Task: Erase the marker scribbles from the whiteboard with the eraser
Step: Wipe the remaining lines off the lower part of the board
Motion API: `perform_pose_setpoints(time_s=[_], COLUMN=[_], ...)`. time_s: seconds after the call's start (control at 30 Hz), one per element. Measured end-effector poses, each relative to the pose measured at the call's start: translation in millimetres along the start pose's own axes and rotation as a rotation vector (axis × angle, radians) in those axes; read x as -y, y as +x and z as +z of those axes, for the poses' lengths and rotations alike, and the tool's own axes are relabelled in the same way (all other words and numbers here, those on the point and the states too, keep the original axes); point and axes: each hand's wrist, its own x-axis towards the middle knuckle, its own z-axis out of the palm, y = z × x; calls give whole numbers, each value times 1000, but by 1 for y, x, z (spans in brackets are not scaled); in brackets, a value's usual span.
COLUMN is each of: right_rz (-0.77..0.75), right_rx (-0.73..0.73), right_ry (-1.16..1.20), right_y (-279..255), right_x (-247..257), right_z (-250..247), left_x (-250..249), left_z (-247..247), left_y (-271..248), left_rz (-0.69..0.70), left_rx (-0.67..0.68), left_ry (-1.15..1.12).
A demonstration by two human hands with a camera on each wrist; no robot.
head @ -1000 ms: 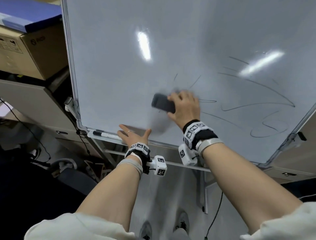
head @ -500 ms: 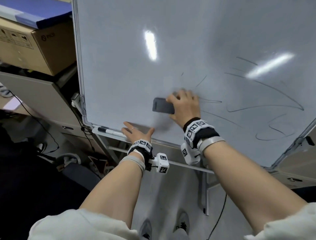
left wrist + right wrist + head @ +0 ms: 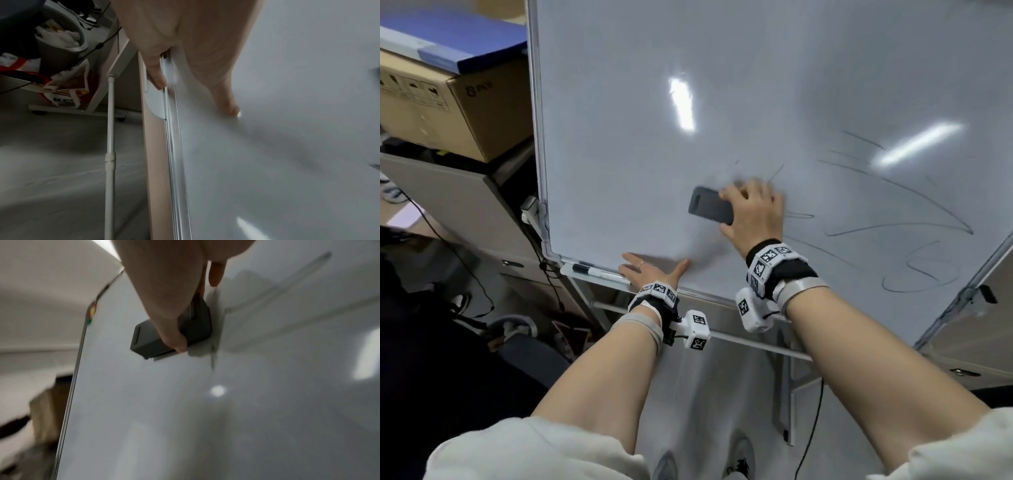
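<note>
Cardboard box (image 3: 458,99) is seen at the far left, beside the left edge of the whiteboard (image 3: 619,137), with a blue-and-white board lying on top; a row of small printed symbols and a dark logo are carried on its faces, but the letters are too small to be read. Lower down, in the left wrist view, a red-and-white paper bag (image 3: 65,91) is seen on the floor under a rolling frame, and the letters "KF" can be made out on it. A black-capped marker (image 3: 594,270) is laid in the tray along the bottom edge of the whiteboard, near the bottom left corner. The left hand (image 3: 650,270) is spread flat there, the fingers straight over the tray and frame and the thumb pressed against the board surface. Square black-and-white coded tags are worn on both wrists.

Further right, the dark grey eraser (image 3: 710,205) is held flat against the whiteboard, above the bottom edge and left of centre; it is pinched by the right hand (image 3: 753,212), thumb on its lower side and fingers curled over its upper side. No lettering is legible on it. The marker scribbles (image 3: 900,226), long dark strokes and loops, are spread from just beside the right hand toward the right edge of the board.
</note>
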Motion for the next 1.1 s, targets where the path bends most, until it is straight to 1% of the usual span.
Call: perform_pose_setpoints(time_s=[0.07,0.1,0.2,0.27,0.33,0.4,0.5,0.57,0.63,0.7,0.8,0.87,0.97,1.03,1.1], right_rz=[122,155,195,187,111,43,17,-1,36,110,237,283,246,161,56], right_rx=[-153,-197,-225,-189,-90,-11,40,34,-31,-117,-227,-257,-238,-183,-91], right_ry=[62,74,79,95,63,45,54,38,51,68,84,107,119,115,119], right_y=[33,46,53,40,20,6,6,10,16,26,45,50,35,18,2], right_x=[-13,-20,-28,-27,-24,-23,-23,-27,-35,-51,-83,-99,-98,-90,-82], right_z=[-30,-41,-46,-33,-14,-2,-4,-12,-24,-42,-68,-73,-57,-38,-20], left_x=[-3,-4,-7,-5,-3,-3,-5,-10,-17,-23,-24,-24,-24,-23,-21], left_z=[0,0,2,3,4,5,12,16,18,23,33,37,41,45,48], left_y=[-6,-8,-10,-8,-5,-4,-7,-11,-18,-25,-32,-31,-29,-29,-33], left_rz=[-15,-19,-14,-16,3,62,168,198,133,60,21,12,7,2,-7], left_rx=[-8,-20,-18,-13,-27,-52,-80,-63,-27,-7,-17,-31,-44,-50,-69], left_ry=[17,19,10,-14,-27,-14,-98,-120,-161,-172,-167,-174,-157,-160,-154])
